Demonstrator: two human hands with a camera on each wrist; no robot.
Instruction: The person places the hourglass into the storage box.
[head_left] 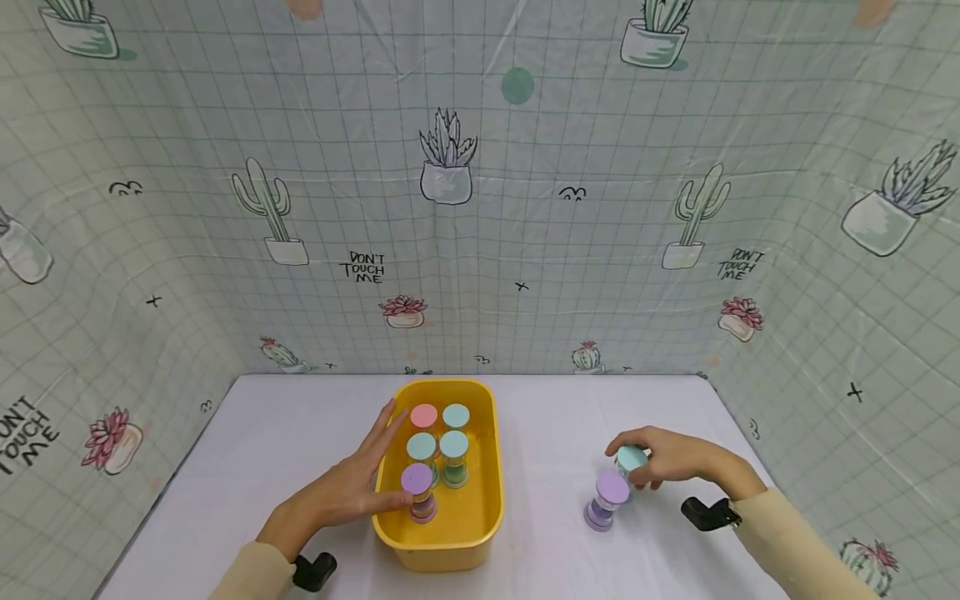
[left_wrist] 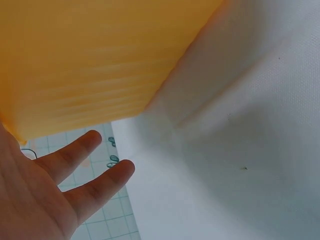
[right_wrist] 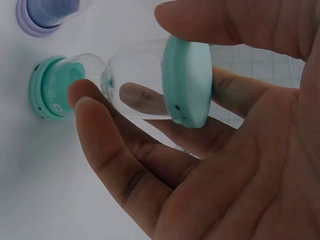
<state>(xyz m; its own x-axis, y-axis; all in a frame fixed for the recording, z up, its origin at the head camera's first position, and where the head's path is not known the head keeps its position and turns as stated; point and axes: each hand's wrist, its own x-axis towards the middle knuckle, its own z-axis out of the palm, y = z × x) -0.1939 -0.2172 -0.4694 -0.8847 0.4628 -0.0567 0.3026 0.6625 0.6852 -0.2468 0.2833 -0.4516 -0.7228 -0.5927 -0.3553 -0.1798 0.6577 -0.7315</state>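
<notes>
My right hand (head_left: 671, 454) is at a teal-capped sand timer (head_left: 632, 457) standing on the table. In the right wrist view its fingers curl round the clear glass (right_wrist: 135, 77), with the thumb along the upper cap; teal sand lies in the lower bulb. Close beside it stands a purple sand timer (head_left: 612, 488). My left hand (head_left: 345, 492) lies along the left side of a yellow bin (head_left: 483, 525), fingers spread and straight, the thumb reaching over the rim to a purple-capped timer (head_left: 417, 478) inside. In the left wrist view two fingers extend beside the bin's outer wall (left_wrist: 100, 60).
Inside the bin stand a pink-capped timer (head_left: 423, 415) and several teal-capped timers (head_left: 453, 443), grouped toward its far and left parts. A white cloth (head_left: 540, 417) covers the table. Patterned curtains (head_left: 480, 250) with cactus drawings enclose the back and sides.
</notes>
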